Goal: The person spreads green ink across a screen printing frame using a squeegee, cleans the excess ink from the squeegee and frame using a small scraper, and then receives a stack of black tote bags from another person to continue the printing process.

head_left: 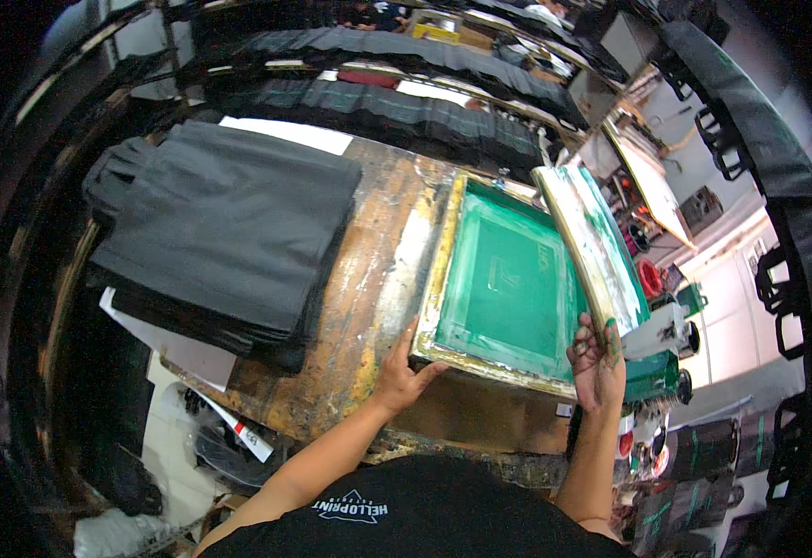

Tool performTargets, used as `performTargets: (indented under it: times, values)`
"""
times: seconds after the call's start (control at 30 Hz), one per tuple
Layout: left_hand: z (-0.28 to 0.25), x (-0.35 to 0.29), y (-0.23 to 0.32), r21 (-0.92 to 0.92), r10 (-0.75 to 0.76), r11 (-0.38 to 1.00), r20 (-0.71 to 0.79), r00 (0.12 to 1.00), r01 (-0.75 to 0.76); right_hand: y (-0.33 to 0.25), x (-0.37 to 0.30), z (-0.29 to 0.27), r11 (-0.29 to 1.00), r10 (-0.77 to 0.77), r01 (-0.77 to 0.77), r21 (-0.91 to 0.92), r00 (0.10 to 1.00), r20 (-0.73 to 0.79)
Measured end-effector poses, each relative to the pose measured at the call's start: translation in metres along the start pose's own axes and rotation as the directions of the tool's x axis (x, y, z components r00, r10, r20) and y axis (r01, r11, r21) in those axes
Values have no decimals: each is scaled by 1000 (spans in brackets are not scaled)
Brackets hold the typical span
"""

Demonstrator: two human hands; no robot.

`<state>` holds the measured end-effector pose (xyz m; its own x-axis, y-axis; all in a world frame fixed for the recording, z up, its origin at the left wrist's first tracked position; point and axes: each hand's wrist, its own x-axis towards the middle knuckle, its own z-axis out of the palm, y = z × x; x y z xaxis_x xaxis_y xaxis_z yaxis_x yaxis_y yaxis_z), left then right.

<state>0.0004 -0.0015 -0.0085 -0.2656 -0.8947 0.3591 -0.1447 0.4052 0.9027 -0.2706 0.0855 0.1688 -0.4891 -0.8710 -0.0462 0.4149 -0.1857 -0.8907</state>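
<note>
A screen-printing frame (432, 312) with green mesh and a pale, ink-crusted rim lies on the worktable. My left hand (404, 377) grips its near left corner, the thumb along the near rim and the fingers around the outer left side. Over the frame's right side leans a long wooden-edged board (601, 237), white with green smears; its exact kind I cannot make out. My right hand (599, 365), palm up and stained with green ink, has its fingers curled at the board's lower end, beside the frame's near right corner.
A stack of folded black fabric pieces (229, 214) covers the table's left part, white sheets (290, 136) under it. Ink stains mark the wooden tabletop (350, 335). Racks of black fabric (359, 98) stand behind. Tubs, including a red one (648, 277), crowd the right side.
</note>
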Motion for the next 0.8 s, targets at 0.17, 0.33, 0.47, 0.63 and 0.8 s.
performTargets:
  times: [0.17,0.33,0.47,0.63,0.8]
  values:
    - [3,0,3,-10,7,1000,-29,1000,-7,-11,11,-6,999,-34,35,9,999,-36]
    - [5,-1,-3,-49,-2,999,-6,1000,2,-12,26,6,1000,7,-7,-17,999,-31]
    - [5,1,-1,-100,-8,995,1,1000,8,11,55,15,992,119,-120,35,993,17]
    - [4,4,3,-77,10,997,-1,1000,-10,49,89,51,978,192,-200,62,974,118]
    - [4,4,1,-133,-53,989,38,998,57,85,119,86,970,236,-240,29,967,96]
